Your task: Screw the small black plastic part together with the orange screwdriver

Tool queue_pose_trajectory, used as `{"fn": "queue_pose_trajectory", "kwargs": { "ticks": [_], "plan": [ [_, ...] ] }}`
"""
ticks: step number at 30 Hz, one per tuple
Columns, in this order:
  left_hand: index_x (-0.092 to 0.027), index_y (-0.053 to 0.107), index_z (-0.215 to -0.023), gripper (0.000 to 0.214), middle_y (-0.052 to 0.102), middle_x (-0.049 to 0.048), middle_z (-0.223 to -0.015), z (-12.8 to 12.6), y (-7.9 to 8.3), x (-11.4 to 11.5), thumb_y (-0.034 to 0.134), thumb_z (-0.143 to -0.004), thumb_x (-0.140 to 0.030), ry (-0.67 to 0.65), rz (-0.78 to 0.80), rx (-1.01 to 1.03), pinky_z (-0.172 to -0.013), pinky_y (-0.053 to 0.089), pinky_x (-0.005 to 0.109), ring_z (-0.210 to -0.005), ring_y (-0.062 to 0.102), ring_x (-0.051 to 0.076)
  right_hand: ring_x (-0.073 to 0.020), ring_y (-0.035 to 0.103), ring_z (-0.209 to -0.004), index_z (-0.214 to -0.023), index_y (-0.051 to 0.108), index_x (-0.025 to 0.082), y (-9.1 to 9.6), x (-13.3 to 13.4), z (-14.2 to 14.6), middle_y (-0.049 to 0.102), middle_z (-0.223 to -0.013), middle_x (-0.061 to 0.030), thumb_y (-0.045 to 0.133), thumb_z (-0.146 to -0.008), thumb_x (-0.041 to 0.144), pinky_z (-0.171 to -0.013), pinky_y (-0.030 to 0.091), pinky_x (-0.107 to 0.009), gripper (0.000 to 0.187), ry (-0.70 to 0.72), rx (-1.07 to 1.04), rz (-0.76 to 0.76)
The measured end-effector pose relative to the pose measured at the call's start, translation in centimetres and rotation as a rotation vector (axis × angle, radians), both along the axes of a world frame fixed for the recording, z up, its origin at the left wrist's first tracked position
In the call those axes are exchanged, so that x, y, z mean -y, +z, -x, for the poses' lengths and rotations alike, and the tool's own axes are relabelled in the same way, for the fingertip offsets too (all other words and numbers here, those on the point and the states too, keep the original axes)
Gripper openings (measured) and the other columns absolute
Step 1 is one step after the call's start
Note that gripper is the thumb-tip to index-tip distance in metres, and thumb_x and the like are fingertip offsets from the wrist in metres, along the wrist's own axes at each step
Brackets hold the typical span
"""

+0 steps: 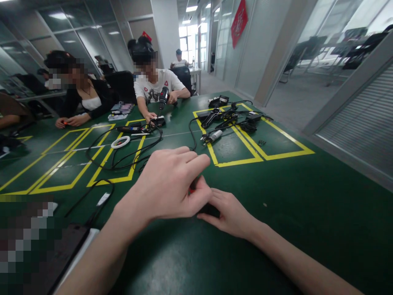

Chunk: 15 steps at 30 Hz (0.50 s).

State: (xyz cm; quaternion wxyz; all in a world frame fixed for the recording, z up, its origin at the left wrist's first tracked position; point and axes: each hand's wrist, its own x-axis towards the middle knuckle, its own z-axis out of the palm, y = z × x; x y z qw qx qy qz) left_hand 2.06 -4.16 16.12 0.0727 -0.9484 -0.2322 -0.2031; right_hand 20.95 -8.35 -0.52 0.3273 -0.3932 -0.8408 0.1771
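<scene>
Green table [307, 196], two hands [168, 184] [231, 213] meeting over one dark object [212, 209]

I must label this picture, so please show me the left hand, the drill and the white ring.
Left hand [170, 184]: head view, back of the hand.
Drill [163, 95]: head view, on its body.
White ring [120, 146]: head view, near rim.

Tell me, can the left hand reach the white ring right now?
Probably not straight away: the left hand looks occupied with a partly hidden object, and black cable loops around the white ring.
</scene>
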Motion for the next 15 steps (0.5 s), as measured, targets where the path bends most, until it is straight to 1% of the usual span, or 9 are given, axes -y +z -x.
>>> {"fn": "queue_pose_trajectory", "kwargs": {
  "ticks": [1, 3, 5, 7, 9, 11, 15],
  "plan": [
    [-0.015, 0.068, -0.085, 0.02, 0.062, 0.0033, -0.071, -0.01, 0.16, 0.15, 0.049, -0.09, -0.018, -0.009, 0.002, -0.018, -0.061, 0.041, 0.03, -0.067, 0.057, 0.019, -0.0255, 0.072, -0.096, -0.117, 0.069, 0.019, 0.03, 0.03, -0.04, 0.077, -0.108, -0.0116, 0.069, -0.096, 0.04, -0.084, 0.059, -0.038, 0.03, 0.002, 0.005, 0.0],
    [-0.015, 0.068, -0.085, 0.021, 0.065, 0.0059, -0.082, 0.05, 0.38, 0.43, 0.047, -0.09, -0.015, -0.034, 0.017, -0.024, -0.065, 0.045, 0.031, -0.076, 0.06, 0.02, -0.0256, 0.073, -0.095, -0.117, 0.068, 0.019, 0.13, 0.06, -0.16, 0.077, -0.107, -0.0116, 0.07, -0.096, 0.042, -0.083, 0.059, -0.037, 0.032, 0.006, 0.014, 0.001],
    [-0.015, 0.069, -0.091, 0.022, 0.066, 0.0074, -0.094, 0.23, 0.4, 0.62, 0.047, -0.095, -0.015, -0.068, 0.059, -0.01, -0.07, 0.048, 0.03, -0.082, 0.062, 0.019, -0.0259, 0.073, -0.096, -0.116, 0.068, 0.019, 0.27, 0.06, -0.31, 0.077, -0.107, -0.0115, 0.071, -0.095, 0.043, -0.083, 0.058, -0.037, 0.033, 0.014, 0.024, 0.013],
    [-0.017, 0.069, -0.098, 0.022, 0.067, 0.0066, -0.099, 0.49, 0.25, 0.66, 0.047, -0.101, -0.018, -0.103, 0.097, 0.014, -0.07, 0.049, 0.027, -0.082, 0.064, 0.016, -0.0256, 0.073, -0.097, -0.116, 0.068, 0.019, 0.4, 0.04, -0.47, 0.077, -0.107, -0.0111, 0.071, -0.095, 0.043, -0.084, 0.058, -0.037, 0.032, 0.029, 0.032, 0.03],
    [-0.018, 0.069, -0.101, 0.021, 0.067, 0.0043, -0.095, 0.7, 0.04, 0.61, 0.049, -0.105, -0.021, -0.127, 0.1, 0.031, -0.066, 0.046, 0.024, -0.076, 0.063, 0.013, -0.0255, 0.073, -0.097, -0.116, 0.068, 0.019, 0.47, 0.01, -0.59, 0.077, -0.107, -0.0109, 0.071, -0.094, 0.043, -0.084, 0.058, -0.037, 0.032, 0.041, 0.04, 0.04],
    [-0.018, 0.069, -0.1, 0.02, 0.066, 0.0014, -0.084, 0.76, -0.13, 0.53, 0.051, -0.106, -0.023, -0.149, 0.071, 0.038, -0.059, 0.041, 0.023, -0.069, 0.06, 0.011, -0.0257, 0.073, -0.095, -0.114, 0.068, 0.018, 0.52, 0.02, -0.68, 0.077, -0.105, -0.0106, 0.072, -0.093, 0.043, -0.082, 0.057, -0.036, 0.032, 0.043, 0.043, 0.036],
    [-0.017, 0.067, -0.082, 0.026, 0.059, -0.0021, -0.065, 0.39, -0.33, 0.43, 0.057, -0.104, -0.027, -0.167, -0.062, 0.062, -0.055, 0.035, 0.025, -0.057, 0.052, 0.011, -0.0256, 0.073, -0.09, -0.109, 0.068, 0.018, 0.75, 0.18, -0.87, 0.078, -0.1, -0.0096, 0.073, -0.091, 0.04, -0.077, 0.056, -0.035, 0.029, 0.057, 0.023, 0.027]
  ]
}}
